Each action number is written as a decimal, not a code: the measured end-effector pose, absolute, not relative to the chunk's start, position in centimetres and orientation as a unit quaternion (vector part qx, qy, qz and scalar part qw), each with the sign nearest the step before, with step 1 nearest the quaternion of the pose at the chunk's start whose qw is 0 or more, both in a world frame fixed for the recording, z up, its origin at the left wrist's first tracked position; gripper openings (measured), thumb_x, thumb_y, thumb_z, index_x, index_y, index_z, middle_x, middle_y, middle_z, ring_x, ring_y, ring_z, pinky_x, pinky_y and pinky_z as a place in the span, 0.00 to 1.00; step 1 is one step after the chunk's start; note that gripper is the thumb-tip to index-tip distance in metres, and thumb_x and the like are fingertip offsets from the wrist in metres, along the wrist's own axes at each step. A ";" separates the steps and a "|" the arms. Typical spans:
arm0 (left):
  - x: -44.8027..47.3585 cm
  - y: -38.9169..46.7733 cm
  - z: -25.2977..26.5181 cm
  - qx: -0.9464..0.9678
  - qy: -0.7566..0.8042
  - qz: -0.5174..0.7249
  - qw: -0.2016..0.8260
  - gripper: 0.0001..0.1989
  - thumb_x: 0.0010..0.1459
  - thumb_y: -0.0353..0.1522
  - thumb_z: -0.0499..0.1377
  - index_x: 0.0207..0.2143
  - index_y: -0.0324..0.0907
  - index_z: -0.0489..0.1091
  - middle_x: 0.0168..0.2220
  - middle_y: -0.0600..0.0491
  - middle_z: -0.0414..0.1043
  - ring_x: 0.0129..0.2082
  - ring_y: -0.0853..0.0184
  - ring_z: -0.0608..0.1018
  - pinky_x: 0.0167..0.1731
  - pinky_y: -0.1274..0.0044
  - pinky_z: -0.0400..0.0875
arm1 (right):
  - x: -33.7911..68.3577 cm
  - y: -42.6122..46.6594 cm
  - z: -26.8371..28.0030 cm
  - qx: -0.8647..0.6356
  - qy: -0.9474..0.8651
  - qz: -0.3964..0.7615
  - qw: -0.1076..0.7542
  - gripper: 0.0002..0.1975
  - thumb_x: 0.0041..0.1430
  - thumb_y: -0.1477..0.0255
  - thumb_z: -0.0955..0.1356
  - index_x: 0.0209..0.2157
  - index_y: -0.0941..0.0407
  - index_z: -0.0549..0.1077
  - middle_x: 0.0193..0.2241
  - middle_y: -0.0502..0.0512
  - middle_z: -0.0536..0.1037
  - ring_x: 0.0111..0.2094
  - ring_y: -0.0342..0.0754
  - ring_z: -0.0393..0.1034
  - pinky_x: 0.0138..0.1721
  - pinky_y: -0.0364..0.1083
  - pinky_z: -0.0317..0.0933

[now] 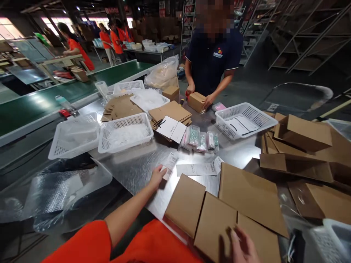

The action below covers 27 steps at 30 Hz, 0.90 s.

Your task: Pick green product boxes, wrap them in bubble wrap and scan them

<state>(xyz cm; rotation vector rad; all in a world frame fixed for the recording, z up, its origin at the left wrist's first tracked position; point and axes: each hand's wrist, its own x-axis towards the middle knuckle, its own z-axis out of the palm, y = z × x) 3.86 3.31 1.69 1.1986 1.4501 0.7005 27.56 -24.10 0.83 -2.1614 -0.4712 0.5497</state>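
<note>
My left hand [158, 177] is closed on a printed paper slip [171, 160], pinching its near end just above the metal table. Low in the view, my right hand [242, 245] is over the closed cardboard boxes [215, 215], its fingers loosely apart and casting a shadow on the cardboard. Whether its fingertips touch a box is unclear. A long printed paper strip [196, 169] lies behind those boxes. Beyond it are several bubble-wrapped packets [194, 136] and a white paper bag [171, 128] with black handles, resting on flattened cardboard.
Across the table, a co-worker in a dark shirt handles a small carton [196, 102]. White baskets stand left [126, 146] and right [233, 134]. Open cartons [307, 135] crowd the right side. A green conveyor [41, 106] runs behind at left.
</note>
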 end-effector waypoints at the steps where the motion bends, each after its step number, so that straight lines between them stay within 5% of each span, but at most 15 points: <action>1: 4.4 2.1 2.7 0.501 0.578 0.300 0.570 0.12 0.54 0.40 0.61 0.29 0.38 0.71 0.26 0.56 0.71 0.26 0.68 0.72 0.29 0.78 0.65 | 26.3 -22.7 1.6 -0.835 -0.214 0.235 0.450 0.33 0.48 0.43 0.65 0.42 0.57 0.73 0.43 0.67 0.79 0.43 0.63 0.75 0.46 0.59 0.69; 5: 6.6 -3.5 6.3 0.511 0.411 0.284 0.700 0.20 0.48 0.47 0.64 0.29 0.38 0.72 0.26 0.54 0.72 0.27 0.68 0.70 0.30 0.77 0.64 | 22.1 -17.8 5.7 -0.743 -0.457 0.091 0.480 0.16 0.61 0.57 0.66 0.42 0.53 0.76 0.39 0.58 0.79 0.40 0.53 0.74 0.43 0.51 0.69; 8: 7.5 -6.6 8.2 0.547 0.372 0.268 0.700 0.21 0.49 0.49 0.65 0.27 0.39 0.73 0.26 0.54 0.71 0.30 0.66 0.70 0.33 0.76 0.64 | 20.4 -16.0 8.0 -0.680 -0.579 -0.005 0.450 0.08 0.66 0.66 0.65 0.39 0.53 0.74 0.33 0.54 0.76 0.35 0.49 0.72 0.36 0.47 0.66; 14: 7.5 -8.7 9.3 0.507 0.369 0.229 0.744 0.21 0.44 0.48 0.69 0.23 0.40 0.68 0.22 0.57 0.67 0.26 0.70 0.68 0.29 0.78 0.62 | 20.1 -16.6 7.4 -0.681 -0.606 -0.028 0.410 0.11 0.69 0.72 0.59 0.31 0.53 0.64 0.26 0.50 0.70 0.27 0.45 0.64 0.28 0.44 0.59; 20: 7.9 -8.5 8.8 0.292 0.384 0.139 0.865 0.21 0.40 0.46 0.72 0.29 0.40 0.73 0.24 0.57 0.70 0.24 0.71 0.71 0.27 0.80 0.65 | 19.3 -17.5 6.9 -0.630 -0.696 -0.026 0.343 0.12 0.69 0.74 0.57 0.31 0.54 0.66 0.28 0.52 0.71 0.30 0.48 0.63 0.31 0.47 0.59; 23: 8.0 -6.3 8.4 0.388 0.407 0.095 0.821 0.20 0.36 0.42 0.74 0.25 0.37 0.75 0.23 0.54 0.73 0.23 0.71 0.71 0.24 0.80 0.63 | 18.5 -17.7 7.1 -0.596 -0.739 -0.032 0.311 0.11 0.66 0.74 0.59 0.30 0.54 0.67 0.26 0.52 0.71 0.29 0.48 0.62 0.31 0.48 0.58; 27: 7.1 -0.7 8.1 0.354 0.528 0.257 0.727 0.13 0.39 0.37 0.71 0.25 0.38 0.75 0.21 0.55 0.74 0.21 0.70 0.73 0.22 0.79 0.65 | 19.3 -18.8 6.9 -0.632 -0.699 0.016 0.335 0.10 0.66 0.76 0.58 0.31 0.54 0.66 0.27 0.52 0.71 0.29 0.48 0.63 0.29 0.47 0.59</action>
